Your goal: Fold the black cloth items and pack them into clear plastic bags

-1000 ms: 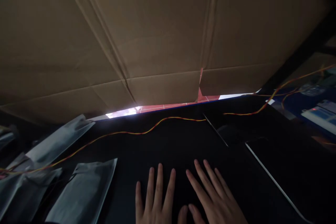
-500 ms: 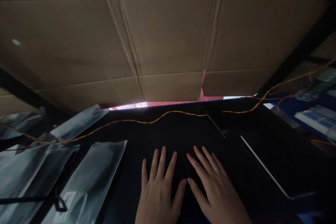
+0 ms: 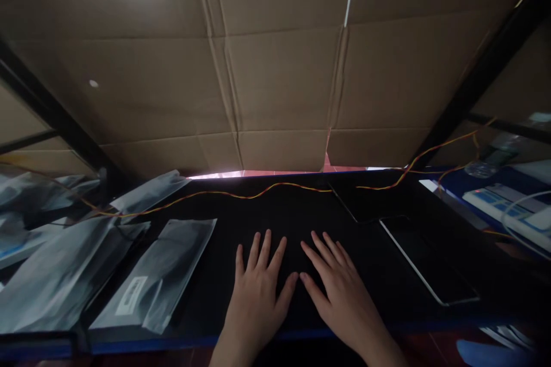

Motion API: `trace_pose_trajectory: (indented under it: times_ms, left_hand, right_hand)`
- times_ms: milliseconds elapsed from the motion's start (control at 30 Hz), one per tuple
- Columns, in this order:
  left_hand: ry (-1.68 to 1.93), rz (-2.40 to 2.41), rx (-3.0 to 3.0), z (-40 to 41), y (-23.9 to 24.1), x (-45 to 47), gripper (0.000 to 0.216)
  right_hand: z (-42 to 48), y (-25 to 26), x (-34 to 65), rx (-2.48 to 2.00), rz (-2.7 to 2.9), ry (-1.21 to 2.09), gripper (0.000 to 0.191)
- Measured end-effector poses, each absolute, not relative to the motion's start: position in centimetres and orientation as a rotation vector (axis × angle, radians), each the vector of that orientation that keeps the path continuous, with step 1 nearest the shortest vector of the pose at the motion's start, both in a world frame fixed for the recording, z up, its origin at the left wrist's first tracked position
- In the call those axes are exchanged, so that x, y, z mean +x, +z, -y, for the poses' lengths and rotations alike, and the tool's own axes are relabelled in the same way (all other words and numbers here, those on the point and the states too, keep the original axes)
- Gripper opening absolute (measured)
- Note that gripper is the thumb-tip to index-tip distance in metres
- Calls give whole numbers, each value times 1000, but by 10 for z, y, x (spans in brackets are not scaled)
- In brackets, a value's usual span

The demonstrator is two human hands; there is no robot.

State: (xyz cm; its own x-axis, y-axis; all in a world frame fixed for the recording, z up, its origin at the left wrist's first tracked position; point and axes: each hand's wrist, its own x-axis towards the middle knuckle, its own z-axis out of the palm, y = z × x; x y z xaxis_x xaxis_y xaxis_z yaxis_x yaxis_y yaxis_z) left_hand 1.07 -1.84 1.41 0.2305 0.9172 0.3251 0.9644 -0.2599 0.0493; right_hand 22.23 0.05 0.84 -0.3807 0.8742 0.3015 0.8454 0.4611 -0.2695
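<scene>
My left hand [image 3: 258, 287] and my right hand [image 3: 338, 284] lie flat side by side on a black mat [image 3: 275, 223], fingers spread, thumbs almost touching. Neither holds anything. A silver-grey plastic pouch with a white label [image 3: 159, 272] lies just left of my left hand. A dark tablet-like panel with a pale edge [image 3: 426, 261] lies to the right of my right hand.
Several more grey pouches [image 3: 64, 264] are heaped at the left. A red-yellow wire [image 3: 258, 192] runs across the back of the mat. Brown cardboard [image 3: 279, 69] walls off the back. A black frame post [image 3: 477, 80] slants at right, with blue-white devices [image 3: 508, 206] beyond.
The view has tilted down and pulled back, so both hands now show whole and sit higher in the picture. They stay flat on the mat, side by side.
</scene>
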Motion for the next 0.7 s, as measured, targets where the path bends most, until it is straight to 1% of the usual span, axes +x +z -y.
trace_pose_trajectory:
  times_ms: [267,400,600,700]
  left_hand:
    - [-399,1679,-2238,14,7,10,65]
    - [-380,1628,-2216,13,2,5,70]
    - [-397,1617,-2206,9,-5,8,74]
    - [-435,1587,-2281,7,5,-3,67]
  right_hand:
    - [-6,-5,226,-1366,2321,-6,56]
    - [-10,-11,228,-1301,2339,-117,61]
    - [-19,-21,230,-1207,2324,-265,60]
    - [-21,-23,230,-1196,2320,-277,58]
